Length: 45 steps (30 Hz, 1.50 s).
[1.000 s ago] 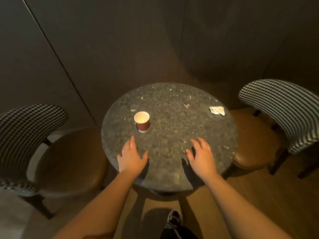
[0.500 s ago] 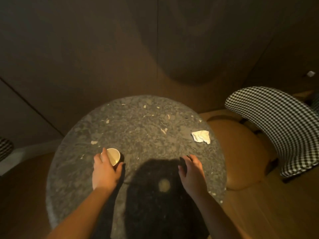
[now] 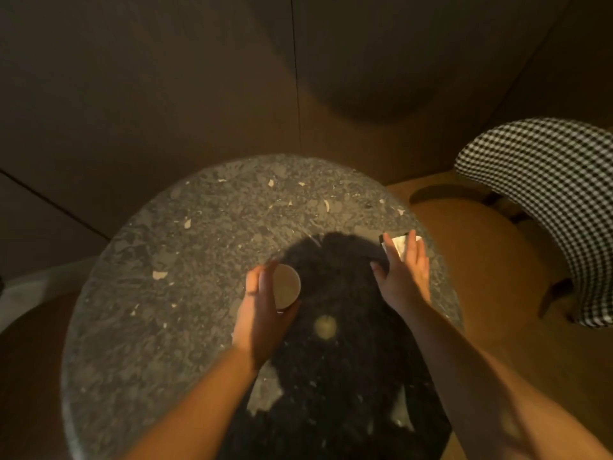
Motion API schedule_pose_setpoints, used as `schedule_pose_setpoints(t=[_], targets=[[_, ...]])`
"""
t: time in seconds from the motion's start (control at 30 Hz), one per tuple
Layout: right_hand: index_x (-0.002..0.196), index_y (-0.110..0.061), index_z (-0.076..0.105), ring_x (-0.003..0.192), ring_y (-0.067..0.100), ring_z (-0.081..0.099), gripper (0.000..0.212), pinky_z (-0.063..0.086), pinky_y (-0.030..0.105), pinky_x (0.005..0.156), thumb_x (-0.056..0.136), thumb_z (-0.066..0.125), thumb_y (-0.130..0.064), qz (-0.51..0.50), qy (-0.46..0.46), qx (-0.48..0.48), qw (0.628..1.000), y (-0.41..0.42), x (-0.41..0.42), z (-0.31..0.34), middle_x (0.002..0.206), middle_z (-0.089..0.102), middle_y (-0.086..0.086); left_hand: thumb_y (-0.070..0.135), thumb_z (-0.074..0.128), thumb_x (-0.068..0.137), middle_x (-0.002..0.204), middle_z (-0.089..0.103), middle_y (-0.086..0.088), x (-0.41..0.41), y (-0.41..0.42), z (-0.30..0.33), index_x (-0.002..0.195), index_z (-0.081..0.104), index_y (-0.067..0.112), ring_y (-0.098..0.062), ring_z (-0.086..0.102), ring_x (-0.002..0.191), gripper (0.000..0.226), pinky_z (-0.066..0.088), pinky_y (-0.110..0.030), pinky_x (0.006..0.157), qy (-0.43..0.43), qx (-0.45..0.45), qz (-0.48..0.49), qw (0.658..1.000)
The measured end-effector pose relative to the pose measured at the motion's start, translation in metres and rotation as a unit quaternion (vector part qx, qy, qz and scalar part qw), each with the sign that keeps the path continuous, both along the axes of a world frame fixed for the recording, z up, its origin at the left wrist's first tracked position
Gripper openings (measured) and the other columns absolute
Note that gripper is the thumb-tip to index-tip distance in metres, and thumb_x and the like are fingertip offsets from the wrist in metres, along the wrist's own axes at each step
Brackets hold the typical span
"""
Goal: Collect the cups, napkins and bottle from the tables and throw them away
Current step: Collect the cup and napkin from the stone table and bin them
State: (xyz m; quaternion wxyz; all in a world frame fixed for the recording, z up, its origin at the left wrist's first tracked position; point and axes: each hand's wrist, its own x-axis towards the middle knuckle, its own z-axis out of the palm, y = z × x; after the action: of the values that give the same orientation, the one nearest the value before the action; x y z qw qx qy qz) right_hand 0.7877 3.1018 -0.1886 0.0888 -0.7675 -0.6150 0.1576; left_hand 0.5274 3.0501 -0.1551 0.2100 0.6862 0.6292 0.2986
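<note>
A small paper cup [image 3: 286,286] with a pale inside sits in my left hand [image 3: 262,313], whose fingers wrap its left side, over the middle of the round speckled stone table [image 3: 185,260]. A crumpled white napkin [image 3: 399,244] lies near the table's right edge. My right hand [image 3: 403,273] lies over it, fingers spread on both sides of it and touching it. My shadow darkens the table's near half.
A chair with a brown seat [image 3: 477,260] and a black-and-white checked back [image 3: 557,200] stands close to the table's right side. Dark wall panels rise just behind the table. Brown floor shows at the left.
My left hand has closed around the cup. My right hand has reached forward and right onto the napkin. The view has come closer over the table.
</note>
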Motion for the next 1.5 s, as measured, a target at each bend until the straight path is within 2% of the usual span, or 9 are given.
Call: schedule_pose_setpoints(t=[0.13,0.33,0.5,0.6,0.83,1.03,1.17,1.27,1.5], targets=[[0.137,-0.025,0.045,0.138,0.035,0.024,0.044,0.022,0.051,0.114,0.094,0.048,-0.036,0.028,-0.050,0.026,0.998,-0.004,-0.007,-0.008,0.146,0.039,0.012,0.024,0.084,0.070,0.125,0.047,-0.015,-0.003,0.001,-0.002,0.136,0.041,0.011,-0.034,0.057,0.102,0.080,0.046,-0.034,0.078,0.012,-0.004,-0.011,1.000],[0.132,-0.015,0.055,0.132,0.028,0.039,0.035,0.030,0.036,0.112,0.097,0.046,-0.017,0.058,-0.052,0.070,0.995,-0.045,-0.026,-0.008,0.140,0.048,0.007,0.025,0.084,0.069,0.124,0.047,-0.014,-0.003,-0.004,-0.001,0.132,0.044,0.008,-0.031,0.058,0.100,0.077,0.046,-0.031,0.077,0.003,-0.017,-0.014,1.000],[0.129,-0.016,0.058,0.135,0.022,0.038,0.035,0.023,0.032,0.112,0.099,0.045,-0.026,0.063,-0.020,0.055,0.996,-0.093,-0.048,-0.007,0.140,0.050,0.003,0.023,0.085,0.066,0.126,0.047,-0.014,-0.006,-0.017,0.001,0.134,0.045,0.013,-0.034,0.056,0.105,0.079,0.041,-0.032,0.077,0.015,-0.037,-0.028,0.999],[0.121,-0.018,0.065,0.127,0.027,0.048,0.031,0.036,0.037,0.105,0.093,0.055,-0.025,0.043,0.010,0.092,0.995,-0.130,-0.068,-0.005,0.131,0.058,0.007,0.031,0.083,0.068,0.128,0.047,-0.013,-0.011,-0.030,0.002,0.134,0.045,0.017,-0.035,0.054,0.106,0.078,0.039,-0.030,0.072,0.038,-0.043,-0.043,0.997],[0.132,-0.027,0.053,0.123,0.020,0.047,0.045,0.042,0.041,0.100,0.088,0.055,-0.034,0.013,0.079,0.121,0.989,-0.199,-0.119,-0.007,0.131,0.056,0.000,0.038,0.078,0.071,0.131,0.040,-0.007,-0.034,-0.058,0.001,0.136,0.033,0.025,-0.032,0.054,0.110,0.080,0.051,-0.039,0.072,0.024,-0.060,-0.123,0.990],[0.142,-0.025,0.042,0.141,0.032,0.025,0.063,0.024,0.043,0.113,0.084,0.065,-0.037,-0.052,0.060,0.085,0.993,-0.207,-0.132,-0.005,0.150,0.034,0.012,0.033,0.079,0.072,0.131,0.038,-0.005,-0.041,-0.063,0.002,0.136,0.032,0.026,-0.031,0.053,0.112,0.080,0.048,-0.036,0.076,0.021,-0.069,-0.152,0.986],[0.120,-0.022,0.063,0.124,0.036,0.044,0.031,0.038,0.045,0.100,0.089,0.059,-0.025,-0.069,0.035,0.066,0.995,-0.201,-0.136,-0.002,0.131,0.054,0.009,0.029,0.080,0.070,0.132,0.036,-0.008,-0.044,-0.062,0.005,0.138,0.035,0.019,-0.033,0.051,0.112,0.083,0.046,-0.036,0.079,0.022,-0.085,-0.171,0.981],[0.114,-0.025,0.065,0.104,0.031,0.049,0.027,0.040,0.039,0.083,0.091,0.051,-0.021,-0.065,0.004,0.042,0.997,-0.200,-0.134,0.005,0.110,0.057,0.004,0.030,0.080,0.071,0.132,0.036,-0.007,-0.049,-0.063,0.010,0.138,0.034,0.022,-0.033,0.052,0.110,0.082,0.048,-0.041,0.080,0.025,-0.085,-0.180,0.980],[0.135,-0.024,0.049,0.111,0.028,0.046,0.044,0.036,0.038,0.096,0.092,0.049,-0.016,-0.133,0.058,0.051,0.988,-0.230,-0.133,0.027,0.116,0.057,0.006,0.036,0.082,0.069,0.131,0.043,-0.010,-0.042,-0.074,0.022,0.138,0.039,0.020,-0.028,0.054,0.110,0.083,0.045,-0.033,0.084,0.031,-0.045,-0.247,0.967]])
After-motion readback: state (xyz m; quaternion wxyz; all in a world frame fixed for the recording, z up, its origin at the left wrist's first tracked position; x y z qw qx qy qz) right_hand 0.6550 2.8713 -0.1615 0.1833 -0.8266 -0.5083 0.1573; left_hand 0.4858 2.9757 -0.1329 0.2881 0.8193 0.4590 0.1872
